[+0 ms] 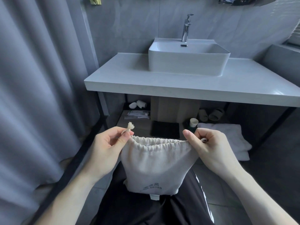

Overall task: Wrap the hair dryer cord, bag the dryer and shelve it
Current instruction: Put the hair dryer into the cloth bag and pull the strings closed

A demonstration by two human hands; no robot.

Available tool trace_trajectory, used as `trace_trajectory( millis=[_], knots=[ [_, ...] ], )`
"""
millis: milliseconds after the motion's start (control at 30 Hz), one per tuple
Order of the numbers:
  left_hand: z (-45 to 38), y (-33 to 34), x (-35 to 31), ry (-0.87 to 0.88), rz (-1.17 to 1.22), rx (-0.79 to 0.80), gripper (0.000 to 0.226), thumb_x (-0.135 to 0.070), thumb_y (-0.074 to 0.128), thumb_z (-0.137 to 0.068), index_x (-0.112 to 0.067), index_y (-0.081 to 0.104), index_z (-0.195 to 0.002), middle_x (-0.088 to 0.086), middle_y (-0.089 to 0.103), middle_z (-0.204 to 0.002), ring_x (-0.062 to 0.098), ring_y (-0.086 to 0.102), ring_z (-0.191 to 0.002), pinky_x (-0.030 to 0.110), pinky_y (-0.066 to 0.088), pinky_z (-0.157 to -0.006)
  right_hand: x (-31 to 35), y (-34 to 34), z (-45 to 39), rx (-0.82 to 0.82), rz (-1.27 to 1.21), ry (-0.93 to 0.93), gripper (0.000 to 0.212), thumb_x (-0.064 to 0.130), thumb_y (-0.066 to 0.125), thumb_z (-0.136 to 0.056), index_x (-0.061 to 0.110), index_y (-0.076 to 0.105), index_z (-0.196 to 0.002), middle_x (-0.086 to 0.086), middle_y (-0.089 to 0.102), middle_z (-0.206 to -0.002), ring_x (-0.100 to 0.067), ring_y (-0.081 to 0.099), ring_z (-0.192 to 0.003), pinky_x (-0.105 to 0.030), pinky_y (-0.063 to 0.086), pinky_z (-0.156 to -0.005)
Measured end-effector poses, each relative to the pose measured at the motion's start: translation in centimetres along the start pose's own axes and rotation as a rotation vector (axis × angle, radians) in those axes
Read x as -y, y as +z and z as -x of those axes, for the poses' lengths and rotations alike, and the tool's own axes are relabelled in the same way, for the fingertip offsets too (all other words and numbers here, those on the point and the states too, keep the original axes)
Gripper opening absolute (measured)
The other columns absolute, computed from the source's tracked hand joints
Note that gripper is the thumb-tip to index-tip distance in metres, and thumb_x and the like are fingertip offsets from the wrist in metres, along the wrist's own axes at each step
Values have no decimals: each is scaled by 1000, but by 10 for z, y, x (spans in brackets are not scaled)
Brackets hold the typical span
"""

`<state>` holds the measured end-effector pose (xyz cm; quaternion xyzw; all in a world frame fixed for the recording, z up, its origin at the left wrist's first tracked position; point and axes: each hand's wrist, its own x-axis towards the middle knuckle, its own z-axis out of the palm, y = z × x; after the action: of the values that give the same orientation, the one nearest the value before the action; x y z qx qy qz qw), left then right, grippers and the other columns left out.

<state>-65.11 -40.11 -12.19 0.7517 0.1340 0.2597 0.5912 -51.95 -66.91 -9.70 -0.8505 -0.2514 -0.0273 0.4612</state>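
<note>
A cream cloth drawstring bag (pixel 154 166) printed "AIR DRYER" hangs in front of me over my lap, bulging as if something is inside; the dryer and its cord are hidden. My left hand (pixel 107 151) pinches the knotted drawstring end (pixel 130 126) at the bag's left top corner. At the right top corner, my right hand (pixel 209 146) grips the other drawstring end. The gathered mouth (pixel 160 142) is stretched between both hands and partly drawn in.
A white counter (pixel 186 85) with a basin (pixel 188 57) and tap (pixel 186 28) stands ahead. Under it, a low shelf (pixel 138 125) holds a black mat (pixel 165 129), a cup (pixel 194 122), slippers (pixel 212 114), folded white towels (pixel 230 137) and small packets. A grey curtain (pixel 37 95) hangs at left.
</note>
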Motion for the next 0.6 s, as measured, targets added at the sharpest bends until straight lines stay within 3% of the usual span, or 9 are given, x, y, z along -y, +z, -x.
trace_trajectory(
  millis=[67,133,267,367,600],
  knots=[
    [-2,-4,0,-5,-13,-63,20,-43,66,-93,-32,83,-91,3,82,-86,14,75,-79,42,64,-77,0,-1,1,-21,28,-4,61,52,71,-96,15,42,-56,8,30,-50,-10,27,-52,-22,26,-48],
    [-3,-7,-1,4,-11,-109,20,-43,67,-93,-31,83,-90,4,81,-81,19,77,-72,45,66,-71,-2,-2,0,-20,14,1,60,50,71,-97,16,44,-55,7,31,-50,-10,28,-52,-22,26,-48],
    [-8,-6,0,-6,-19,-183,18,-32,67,-99,-23,81,-91,1,82,-82,21,79,-71,43,67,-71,-5,-6,-4,8,-149,51,49,38,68,-103,14,56,-62,6,41,-52,-8,35,-51,-24,32,-54],
    [-14,-6,1,-2,-16,-215,14,-17,69,-102,-19,79,-92,-5,83,-84,16,80,-76,35,68,-70,-7,-11,-7,-8,-337,157,27,23,62,-107,12,72,-85,15,51,-49,-1,43,-41,-11,34,-49],
    [-22,-12,3,15,-50,-233,14,-13,69,-102,-16,73,-89,-5,80,-77,13,77,-67,26,64,-64,-22,-11,-6,-82,-620,295,21,17,57,-111,12,72,-99,15,37,-51,-2,29,-43,-13,26,-41]
  ],
)
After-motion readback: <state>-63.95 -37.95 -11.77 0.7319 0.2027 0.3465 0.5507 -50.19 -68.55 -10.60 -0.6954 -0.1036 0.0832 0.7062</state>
